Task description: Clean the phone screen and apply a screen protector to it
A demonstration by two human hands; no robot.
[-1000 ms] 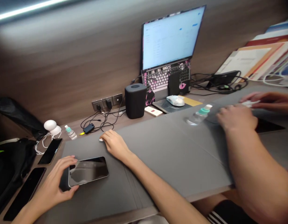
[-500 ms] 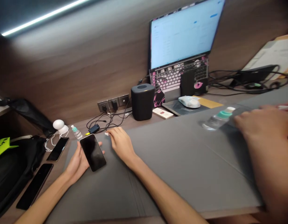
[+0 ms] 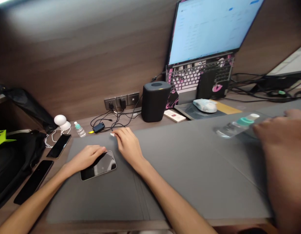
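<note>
My left hand point(image 3: 88, 157) is wrapped over the upper edge of a smartphone point(image 3: 105, 166). The phone lies sideways, its dark glossy screen turned up, low over the grey desk mat point(image 3: 184, 169); whether it rests on the mat I cannot tell. Beside it, my right hand point(image 3: 128, 143) is closed in a pinch around a small white piece point(image 3: 112, 134), mostly hidden by the fingers. A small clear bottle with a teal collar point(image 3: 80, 130) stands just beyond both hands.
Another person's hand point(image 3: 284, 130) is at the right beside a clear teal-collared bottle point(image 3: 238, 125). Two dark phones point(image 3: 59, 145) lie at the left near a black bag point(image 3: 11, 172). Cables point(image 3: 109, 122), a black speaker point(image 3: 155, 102) and a laptop point(image 3: 209, 35) line the back.
My left hand has turned the phone from upright to sideways and lowered it, its grip now over the upper edge. My right hand keeps its pinch. The view has shifted slightly.
</note>
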